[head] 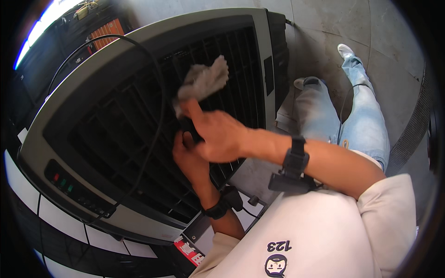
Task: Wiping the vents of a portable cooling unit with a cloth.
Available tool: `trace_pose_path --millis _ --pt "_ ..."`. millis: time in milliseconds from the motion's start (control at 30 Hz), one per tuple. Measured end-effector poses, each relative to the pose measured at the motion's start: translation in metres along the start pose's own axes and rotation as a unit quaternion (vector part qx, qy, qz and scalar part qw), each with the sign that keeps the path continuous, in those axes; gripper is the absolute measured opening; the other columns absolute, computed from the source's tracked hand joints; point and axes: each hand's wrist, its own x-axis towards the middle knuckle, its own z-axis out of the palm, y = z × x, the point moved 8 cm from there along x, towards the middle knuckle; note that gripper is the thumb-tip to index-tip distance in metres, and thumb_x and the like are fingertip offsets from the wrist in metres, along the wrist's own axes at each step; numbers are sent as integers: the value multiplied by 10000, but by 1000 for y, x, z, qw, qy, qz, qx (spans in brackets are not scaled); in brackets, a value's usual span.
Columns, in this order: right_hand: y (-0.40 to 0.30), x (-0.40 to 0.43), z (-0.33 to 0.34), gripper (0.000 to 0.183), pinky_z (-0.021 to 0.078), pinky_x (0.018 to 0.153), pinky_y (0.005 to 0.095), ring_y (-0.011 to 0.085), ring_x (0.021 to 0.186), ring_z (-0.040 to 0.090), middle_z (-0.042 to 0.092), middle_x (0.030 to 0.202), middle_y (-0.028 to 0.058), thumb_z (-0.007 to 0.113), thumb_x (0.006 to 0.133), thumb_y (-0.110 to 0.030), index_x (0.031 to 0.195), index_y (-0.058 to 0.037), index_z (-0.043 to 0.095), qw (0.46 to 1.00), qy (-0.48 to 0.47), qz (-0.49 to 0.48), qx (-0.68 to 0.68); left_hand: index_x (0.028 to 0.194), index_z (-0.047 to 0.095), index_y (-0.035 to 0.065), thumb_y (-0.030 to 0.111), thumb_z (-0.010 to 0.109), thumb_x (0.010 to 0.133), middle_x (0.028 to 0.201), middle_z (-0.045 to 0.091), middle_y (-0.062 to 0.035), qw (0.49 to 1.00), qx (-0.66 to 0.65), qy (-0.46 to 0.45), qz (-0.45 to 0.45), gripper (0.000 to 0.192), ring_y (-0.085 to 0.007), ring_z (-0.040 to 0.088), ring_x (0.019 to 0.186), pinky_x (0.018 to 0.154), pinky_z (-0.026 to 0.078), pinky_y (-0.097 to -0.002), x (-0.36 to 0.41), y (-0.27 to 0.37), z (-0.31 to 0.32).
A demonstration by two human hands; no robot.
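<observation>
A large air cooler (267,114) with a light frame and dark louvred grille (114,135) fills the view before me. My right hand (220,135) reaches across the grille and grips a pale cloth (207,78), blurred by motion, which spreads beyond my fingers over the louvres. Just below it, my left hand (191,158) is at the grille with its fingers bent around or against something dark. My right hand partly hides those fingers, so what they hold is unclear. Each wrist wears a black strap with a device on it, the right wrist device (295,166) being the larger in view.
A black cable (161,100) loops across the cooler's front. At its lower left is a control panel (78,189) with red and green lights. An orange ribbed object (107,33) stands behind. My legs (365,107) extend over a grey floor (323,21). A perforated strip (410,128) curves at right.
</observation>
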Motion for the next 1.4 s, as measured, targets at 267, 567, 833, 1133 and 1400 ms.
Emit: trace_pose_path --millis 267,567,833,1133,1400 --pt "10 11 -5 663 530 752 560 548 851 658 665 858 331 608 746 -31 1329 74 310 998 -12 68 -8 1200 640 -98 170 548 1043 921 693 -276 999 40 -16 -21 324 -346 672 811 763 508 -415 -2 4 2" --pt "-9 25 -22 507 533 724 541 502 835 682 686 821 286 625 746 -38 1205 103 459 990 -38 23 -135 1255 636 -98 193 530 1062 1055 707 -314 998 65 -5 -2 365 -422 713 1000 873 527 -425 -2 11 2" --pt "-16 29 -24 575 540 701 513 457 834 702 689 800 235 733 753 -101 1224 100 473 980 -66 29 -183 1238 648 -80 188 524 1059 1065 708 -306 998 66 1 -7 345 -458 697 1008 859 523 -437 -5 20 1" --pt "-25 25 -18 543 537 689 506 438 839 705 692 812 214 709 730 -48 1211 72 486 972 -82 -16 -220 1142 665 -46 95 522 1032 952 706 -211 997 69 27 22 229 -269 670 858 815 499 -380 -3 9 3" --pt "22 -17 -2 515 539 823 523 466 943 695 724 1050 263 574 747 27 1254 7 480 996 29 51 -63 1239 644 -75 140 522 1055 1092 698 -306 996 81 -36 -17 309 -419 700 1034 895 516 -413 -5 26 0"
